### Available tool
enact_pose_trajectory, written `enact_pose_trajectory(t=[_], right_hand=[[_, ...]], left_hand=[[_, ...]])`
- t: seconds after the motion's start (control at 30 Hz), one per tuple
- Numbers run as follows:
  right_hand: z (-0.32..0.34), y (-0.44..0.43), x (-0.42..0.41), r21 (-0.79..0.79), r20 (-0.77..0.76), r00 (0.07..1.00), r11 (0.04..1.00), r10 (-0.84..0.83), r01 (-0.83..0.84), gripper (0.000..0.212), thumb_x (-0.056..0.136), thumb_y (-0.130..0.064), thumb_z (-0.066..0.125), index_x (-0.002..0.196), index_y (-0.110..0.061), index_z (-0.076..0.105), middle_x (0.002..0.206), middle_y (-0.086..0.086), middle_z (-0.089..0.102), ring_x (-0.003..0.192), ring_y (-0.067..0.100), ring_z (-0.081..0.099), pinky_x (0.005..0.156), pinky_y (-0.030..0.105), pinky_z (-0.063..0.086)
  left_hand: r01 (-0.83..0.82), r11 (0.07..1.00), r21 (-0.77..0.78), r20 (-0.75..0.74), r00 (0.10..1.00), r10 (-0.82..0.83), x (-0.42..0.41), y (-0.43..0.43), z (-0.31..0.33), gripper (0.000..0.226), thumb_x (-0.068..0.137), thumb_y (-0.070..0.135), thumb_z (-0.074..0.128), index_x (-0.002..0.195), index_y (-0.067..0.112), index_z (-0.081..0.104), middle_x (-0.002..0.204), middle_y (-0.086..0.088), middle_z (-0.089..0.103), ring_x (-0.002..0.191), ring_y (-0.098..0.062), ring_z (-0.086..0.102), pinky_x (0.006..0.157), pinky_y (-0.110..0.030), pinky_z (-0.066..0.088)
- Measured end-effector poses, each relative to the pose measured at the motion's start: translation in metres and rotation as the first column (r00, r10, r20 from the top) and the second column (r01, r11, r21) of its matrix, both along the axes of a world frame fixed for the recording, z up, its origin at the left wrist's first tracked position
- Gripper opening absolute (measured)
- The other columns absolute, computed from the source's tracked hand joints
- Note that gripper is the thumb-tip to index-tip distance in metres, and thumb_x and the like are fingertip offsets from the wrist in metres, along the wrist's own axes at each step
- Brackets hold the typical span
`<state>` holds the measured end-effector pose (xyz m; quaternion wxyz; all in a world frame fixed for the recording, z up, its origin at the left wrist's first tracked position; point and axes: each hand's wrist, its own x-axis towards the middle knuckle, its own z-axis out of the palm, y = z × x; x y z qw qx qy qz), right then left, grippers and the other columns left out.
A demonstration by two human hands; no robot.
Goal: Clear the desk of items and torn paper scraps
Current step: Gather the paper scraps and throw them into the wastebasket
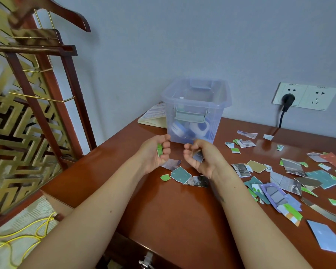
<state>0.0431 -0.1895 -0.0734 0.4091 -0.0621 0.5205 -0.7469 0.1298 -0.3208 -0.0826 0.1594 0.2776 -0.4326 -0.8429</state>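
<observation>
Paper scraps (pixel 291 183) all over the surface (pixel 163 214), left hand (pixel 153 155) fingers (pixel 166 151) curled round a green scrap (pixel 159 149), right hand (pixel 203 159) gripping a bluish scrap (pixel 198 157)

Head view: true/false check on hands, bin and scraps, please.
1. The left hand grips a green scrap. True.
2. The right hand is empty. False: it holds grey-blue scraps.
3. The clear bin has its lid on. False: its top is open.
4. Most loose scraps lie on the desk to the right of the hands. True.
5. Both wall sockets are in use. False: only the left one holds a black plug.
</observation>
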Motion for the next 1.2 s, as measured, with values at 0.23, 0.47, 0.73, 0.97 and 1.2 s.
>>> enact_pose_trajectory(t=[0.23,0.47,0.73,0.97,1.2], right_hand=[[-0.011,0.000,-0.012,0.417,-0.573,0.759,0.907,0.308,-0.053,0.005,0.079,-0.014,0.069,0.079,-0.017,0.064,0.053,-0.007,0.050,0.045,0.011,0.038,0.041,0.021,0.033],[-0.007,0.003,-0.004,0.813,-0.543,0.382,0.582,0.747,0.017,0.040,0.058,-0.046,0.084,0.054,-0.017,0.057,0.057,-0.003,0.048,0.056,0.016,0.045,0.055,0.027,0.035],[-0.006,0.000,0.002,0.850,-0.521,0.314,0.514,0.794,0.111,0.047,0.057,-0.049,0.085,0.074,-0.009,0.067,0.064,-0.002,0.051,0.064,0.018,0.051,0.061,0.030,0.039],[-0.009,0.001,-0.003,0.815,-0.555,0.365,0.576,0.748,0.059,0.043,0.061,-0.036,0.085,0.086,-0.003,0.072,0.074,0.003,0.056,0.067,0.019,0.051,0.067,0.030,0.043],[-0.010,0.001,-0.004,0.831,-0.542,0.356,0.548,0.762,0.093,0.041,0.057,-0.043,0.085,0.077,-0.011,0.070,0.076,0.005,0.063,0.069,0.020,0.055,0.064,0.029,0.045]], left_hand=[[0.269,0.561,-0.783,0.368,0.927,0.068,0.004,0.000,-0.011,0.021,0.092,0.015,0.057,0.111,0.017,0.066,0.080,0.003,0.063,0.060,-0.004,0.047,0.050,-0.012,0.037],[0.548,0.295,-0.783,0.581,0.813,0.031,0.000,-0.002,-0.017,0.044,0.079,0.029,0.077,0.116,0.014,0.059,0.087,-0.002,0.066,0.086,-0.020,0.064,0.078,-0.030,0.047],[0.508,0.357,-0.784,0.561,0.826,0.054,-0.002,-0.003,-0.021,0.025,0.074,0.029,0.082,0.081,0.018,0.060,0.069,0.001,0.070,0.080,-0.019,0.072,0.080,-0.038,0.055],[0.220,0.666,-0.713,0.341,0.938,0.055,0.014,0.001,-0.015,0.020,0.083,0.030,0.075,0.095,0.015,0.068,0.077,0.009,0.059,0.073,-0.006,0.052,0.061,-0.016,0.041],[0.046,0.996,-0.083,0.077,0.996,-0.040,0.026,-0.011,-0.010,0.011,0.098,0.020,0.055,0.091,0.013,0.059,0.071,0.000,0.062,0.062,-0.010,0.051,0.052,-0.018,0.044]])
